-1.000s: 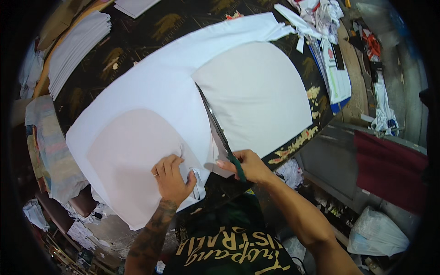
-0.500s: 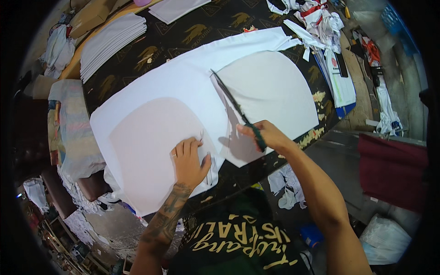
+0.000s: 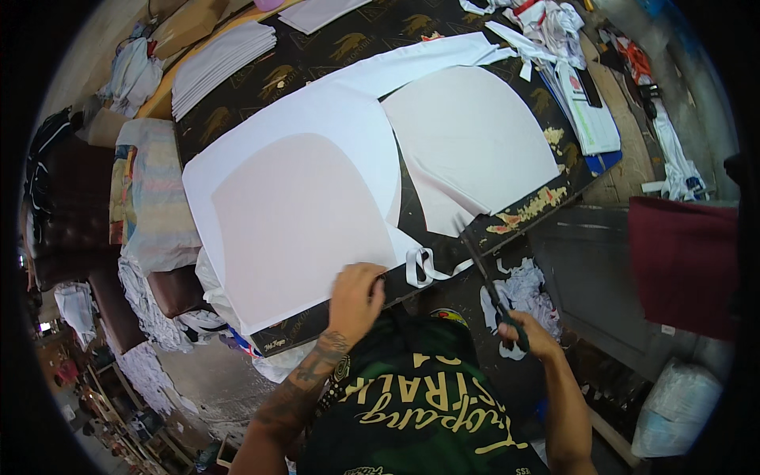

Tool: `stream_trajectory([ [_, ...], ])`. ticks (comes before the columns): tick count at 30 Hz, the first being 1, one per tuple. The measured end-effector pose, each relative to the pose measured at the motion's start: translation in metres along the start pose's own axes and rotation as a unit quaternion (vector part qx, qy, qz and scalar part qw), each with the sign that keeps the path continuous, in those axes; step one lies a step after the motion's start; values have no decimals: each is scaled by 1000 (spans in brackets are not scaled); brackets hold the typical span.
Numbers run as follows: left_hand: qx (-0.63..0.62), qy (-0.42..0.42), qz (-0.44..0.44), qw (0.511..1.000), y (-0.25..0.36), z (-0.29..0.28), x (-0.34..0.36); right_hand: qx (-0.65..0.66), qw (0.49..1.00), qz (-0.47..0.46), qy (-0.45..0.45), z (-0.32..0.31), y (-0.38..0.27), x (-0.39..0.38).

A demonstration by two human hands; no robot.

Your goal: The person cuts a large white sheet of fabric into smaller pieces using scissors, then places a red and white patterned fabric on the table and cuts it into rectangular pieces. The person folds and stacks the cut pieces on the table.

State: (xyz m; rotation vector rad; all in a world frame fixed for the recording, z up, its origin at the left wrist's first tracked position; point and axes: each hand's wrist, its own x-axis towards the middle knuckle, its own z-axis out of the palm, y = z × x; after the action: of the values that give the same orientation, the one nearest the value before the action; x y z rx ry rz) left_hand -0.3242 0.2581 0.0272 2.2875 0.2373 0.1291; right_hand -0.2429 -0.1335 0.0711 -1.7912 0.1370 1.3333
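My right hand (image 3: 529, 334) grips a pair of dark-handled scissors (image 3: 491, 286), held beyond the table's near edge with the long blades pointing up toward the cloth. My left hand (image 3: 356, 299), slightly blurred, is at the near edge of a pale rounded panel (image 3: 301, 214), thumb and bent fingers apart. That panel lies on a larger white cloth (image 3: 348, 119). To the right lies a separate pale rounded cloth piece (image 3: 475, 134), its lower edge folded into a crease. A curled white strip (image 3: 419, 269) hangs at the table edge between my hands.
The dark patterned table (image 3: 229, 127) has worn patches at its right edge. A stack of folded white cloth (image 3: 222, 67) lies far left. Papers with a dark phone (image 3: 590, 89) and white scraps (image 3: 550, 32) are far right. More scraps (image 3: 526, 297) lie below the table.
My right hand has drawn the scissors back toward me, off the cloth. The right piece now lies apart from the white cloth, with a dark gap between. My left hand has slid to the near edge.
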Motion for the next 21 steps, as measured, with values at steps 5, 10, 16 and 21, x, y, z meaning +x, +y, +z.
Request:
stream_trajectory([
  [5,76,41,3,996,-33,-8,-7,-62,995,39,-63,68,20,-32],
  [10,61,34,46,996,-29,7,-2,-64,998,-15,-13,147,16,26],
  [16,-1,30,51,998,-31,10,-1,-47,998,-8,45,180,-26,67],
  [21,-16,14,43,999,-34,7,-2,-1,998,59,16,178,-39,57],
])
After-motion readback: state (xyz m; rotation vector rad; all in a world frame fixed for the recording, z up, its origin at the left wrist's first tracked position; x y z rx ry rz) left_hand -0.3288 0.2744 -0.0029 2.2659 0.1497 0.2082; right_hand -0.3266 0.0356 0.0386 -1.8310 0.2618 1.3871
